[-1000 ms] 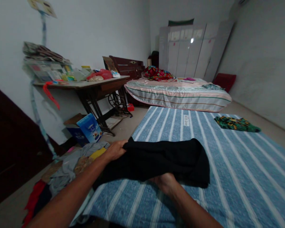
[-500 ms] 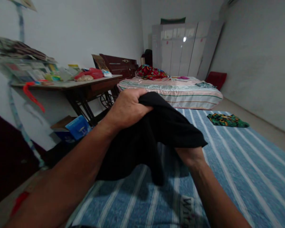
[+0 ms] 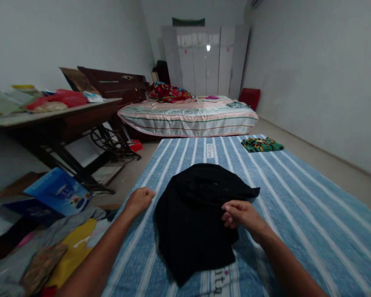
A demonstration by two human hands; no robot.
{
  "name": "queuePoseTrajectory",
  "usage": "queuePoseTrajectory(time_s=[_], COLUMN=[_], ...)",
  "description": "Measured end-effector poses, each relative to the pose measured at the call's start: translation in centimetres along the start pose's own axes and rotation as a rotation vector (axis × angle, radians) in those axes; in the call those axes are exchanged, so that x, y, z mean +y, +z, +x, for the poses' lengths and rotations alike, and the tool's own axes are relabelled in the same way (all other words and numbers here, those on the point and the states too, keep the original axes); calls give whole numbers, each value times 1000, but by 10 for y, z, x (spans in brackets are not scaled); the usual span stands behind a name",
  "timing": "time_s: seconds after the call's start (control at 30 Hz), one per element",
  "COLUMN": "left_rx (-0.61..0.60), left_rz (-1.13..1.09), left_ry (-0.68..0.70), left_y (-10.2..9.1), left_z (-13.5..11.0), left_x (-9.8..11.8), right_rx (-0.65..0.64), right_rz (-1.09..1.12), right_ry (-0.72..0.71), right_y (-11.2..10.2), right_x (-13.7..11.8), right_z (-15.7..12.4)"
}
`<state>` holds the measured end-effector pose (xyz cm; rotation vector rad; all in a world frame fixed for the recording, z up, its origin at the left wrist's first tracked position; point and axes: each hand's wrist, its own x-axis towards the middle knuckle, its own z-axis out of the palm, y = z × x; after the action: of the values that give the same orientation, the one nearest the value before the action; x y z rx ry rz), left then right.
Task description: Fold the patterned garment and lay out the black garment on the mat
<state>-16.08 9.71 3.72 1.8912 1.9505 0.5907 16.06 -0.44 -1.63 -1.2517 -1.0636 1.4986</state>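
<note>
A black garment (image 3: 194,231) lies crumpled and partly folded over on a blue sheet with white stripes (image 3: 278,214). Its kind cannot be made out. My left hand (image 3: 141,200) is curled into a fist just left of the cloth, with a small gap between them and nothing visible inside. At the garment's right side, my right hand (image 3: 243,214) has its fingers curled, with thumb and forefinger pinched at the edge of the folded-over layer. One black corner sticks out to the right beyond that hand.
A green patterned folded cloth (image 3: 262,144) lies at the far right of the striped sheet. Beyond stands another bed (image 3: 188,121) with a red floral bundle. On the left are a sewing-machine table (image 3: 89,107), a blue box (image 3: 60,192) and piled clothes (image 3: 77,239).
The black garment has come down from both raised hands onto the sheet and spread out. My left hand has moved off it to the left. The view has swung right.
</note>
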Motion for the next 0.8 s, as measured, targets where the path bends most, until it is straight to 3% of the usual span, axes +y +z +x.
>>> queuePoseTrajectory(time_s=[0.07, 0.17, 0.27, 0.33, 0.43, 0.53, 0.7, 0.8], left_rx=[49, 27, -41, -59, -62, -38, 29, 50], left_rz=[133, 172, 183, 208, 255, 282, 227, 179], left_ry=[17, 80, 89, 107, 121, 154, 174, 140], left_y=[-2, 3, 22, 39, 62, 76, 79, 77], left_z=[-13, -36, -58, -69, -78, -81, -81, -82], left_x=[1, 21, 42, 47, 40, 27, 11, 6], right_rx=[132, 374, 569, 629, 636, 562, 362, 335], right_rz=[-19, 16, 38, 26, 11, -9, -72, -76], right_ry=[5, 3, -25, -36, -70, -100, -91, -86], right_y=[-15, -39, -56, -63, -67, -68, -63, -57], right_x=[15, 26, 27, 26, 22, 20, 19, 19], right_z=[-1, 2, 9, 15, 25, 33, 38, 37])
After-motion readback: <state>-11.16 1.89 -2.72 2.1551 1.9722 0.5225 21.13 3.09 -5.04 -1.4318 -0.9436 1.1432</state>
